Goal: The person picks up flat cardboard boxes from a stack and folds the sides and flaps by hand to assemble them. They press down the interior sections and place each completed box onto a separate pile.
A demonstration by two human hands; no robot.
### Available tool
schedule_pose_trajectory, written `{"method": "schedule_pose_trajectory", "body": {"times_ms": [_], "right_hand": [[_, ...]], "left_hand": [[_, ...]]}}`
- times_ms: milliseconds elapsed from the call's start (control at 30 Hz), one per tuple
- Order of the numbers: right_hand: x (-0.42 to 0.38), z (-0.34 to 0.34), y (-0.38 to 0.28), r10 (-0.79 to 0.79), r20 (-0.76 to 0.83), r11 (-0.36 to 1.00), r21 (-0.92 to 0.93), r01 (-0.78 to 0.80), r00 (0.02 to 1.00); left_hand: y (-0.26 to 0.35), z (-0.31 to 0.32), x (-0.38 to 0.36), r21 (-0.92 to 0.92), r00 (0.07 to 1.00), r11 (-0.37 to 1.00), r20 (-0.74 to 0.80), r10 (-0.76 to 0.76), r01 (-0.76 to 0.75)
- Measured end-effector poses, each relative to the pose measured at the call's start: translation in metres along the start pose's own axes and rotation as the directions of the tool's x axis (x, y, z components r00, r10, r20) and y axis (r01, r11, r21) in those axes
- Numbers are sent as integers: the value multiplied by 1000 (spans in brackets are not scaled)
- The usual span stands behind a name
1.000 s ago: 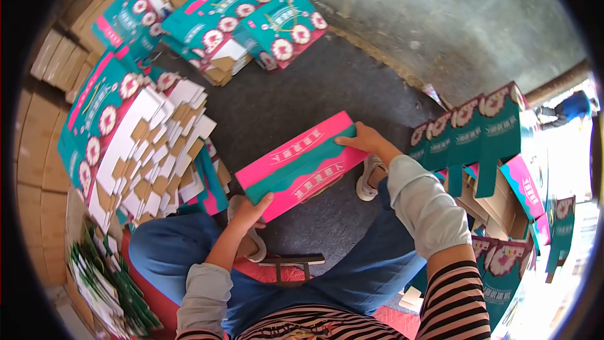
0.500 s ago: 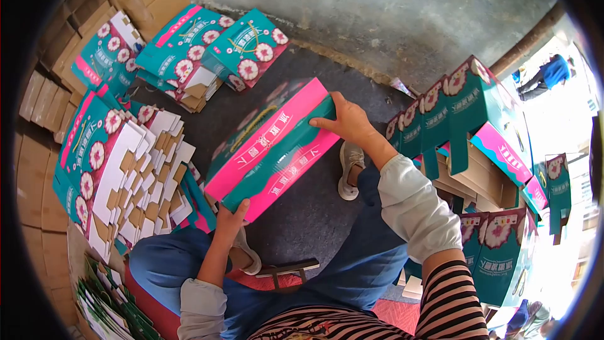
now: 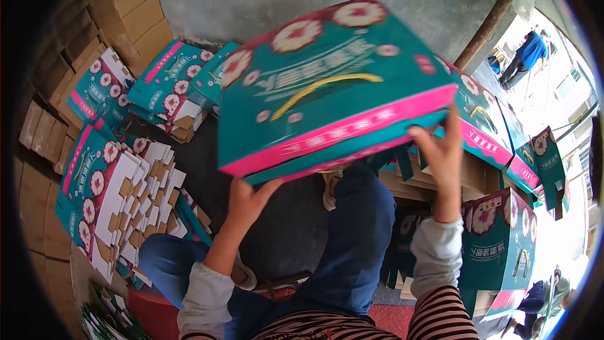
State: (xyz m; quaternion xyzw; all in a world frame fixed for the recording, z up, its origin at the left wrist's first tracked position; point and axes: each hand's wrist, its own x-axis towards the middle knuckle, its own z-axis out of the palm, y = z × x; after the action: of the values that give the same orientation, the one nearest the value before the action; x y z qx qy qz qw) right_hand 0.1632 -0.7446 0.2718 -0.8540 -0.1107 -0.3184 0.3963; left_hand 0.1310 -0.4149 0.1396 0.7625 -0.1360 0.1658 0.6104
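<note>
A teal cardboard gift box (image 3: 327, 82) with pink edges, flower prints and a yellow cord handle (image 3: 324, 85) is held up in front of me, its broad printed face tilted toward me. My left hand (image 3: 248, 204) grips its near left corner, thumb along the lower edge. At the near right corner, my right hand (image 3: 441, 160) is closed on the box, thumb on the teal side. Some fingers of both hands are hidden behind or under the box.
Flattened teal boxes (image 3: 94, 182) are stacked at my left, with more piles (image 3: 170, 82) behind. Brown cartons (image 3: 135, 16) line the left wall. Standing teal boxes (image 3: 497, 245) fill the right side. A person in blue (image 3: 533, 50) is outside at the upper right.
Both hands have raised the box, moving it up and to the right. It has turned so its broad face with the handle now shows. My view has shifted slightly.
</note>
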Motion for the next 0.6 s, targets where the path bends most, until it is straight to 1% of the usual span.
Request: {"method": "schedule_pose_trajectory", "body": {"times_ms": [33, 67, 100, 133, 167, 200, 233, 267, 300, 333, 367, 400, 467, 500, 533, 567, 600], "right_hand": [[3, -24, 18, -45, -63, 999, -4, 45, 997], [9, -51, 38, -92, -128, 996, -10, 92, 987], [16, -77, 52, -56, -178, 993, 91, 73, 983], [22, -105, 67, -13, -220, 980, 191, 56, 975], [27, -137, 89, -5, -216, 985, 166, 42, 976], [31, -166, 110, 3, -211, 990, 138, 27, 977], [34, -184, 125, 14, -298, 993, 113, 20, 954], [34, -200, 142, 26, -381, 996, 87, 8, 924], [32, -221, 168, 126, -472, 987, 152, -60, 873], [28, -235, 190, 223, -552, 968, 221, -117, 804], [24, -232, 199, 250, -665, 963, 243, -112, 704], [17, -247, 231, 243, -688, 967, 231, -111, 684], [18, -252, 250, 250, -793, 968, 220, -121, 555], [19, -260, 257, 238, -794, 971, 198, -132, 559], [22, -269, 263, 258, -777, 966, 195, -170, 575], [24, -273, 271, 257, -797, 965, 178, -195, 546], [26, -277, 274, 251, -817, 963, 158, -217, 519]], "left_hand": [[19, 15, 20, 16, 997, 998, 47, 64, -65], [31, 34, 42, 39, 985, 985, 44, 169, -171], [42, 54, 62, 66, 962, 960, 43, 268, -270], [57, 77, 82, 82, 947, 944, 29, 319, -320], [72, 102, 101, 95, 930, 926, 17, 366, -366], [82, 129, 119, 116, 926, 919, 39, 375, -377], [100, 155, 131, 104, 931, 926, 10, 365, -364], [112, 179, 142, 125, 937, 931, 119, 328, -342], [123, 203, 149, 112, 934, 934, 164, 318, -338], [130, 227, 154, 108, 927, 942, 245, 285, -318], [132, 252, 155, 105, 921, 958, 320, 222, -267], [134, 274, 152, 141, 914, 949, 340, 222, -282], [133, 308, 146, 140, 919, 944, 310, 244, -298], [131, 318, 148, 131, 926, 954, 308, 221, -271], [131, 325, 151, 122, 930, 962, 309, 196, -244], [130, 331, 151, 114, 935, 970, 312, 170, -214], [129, 336, 150, 135, 933, 964, 311, 180, -231]]}}
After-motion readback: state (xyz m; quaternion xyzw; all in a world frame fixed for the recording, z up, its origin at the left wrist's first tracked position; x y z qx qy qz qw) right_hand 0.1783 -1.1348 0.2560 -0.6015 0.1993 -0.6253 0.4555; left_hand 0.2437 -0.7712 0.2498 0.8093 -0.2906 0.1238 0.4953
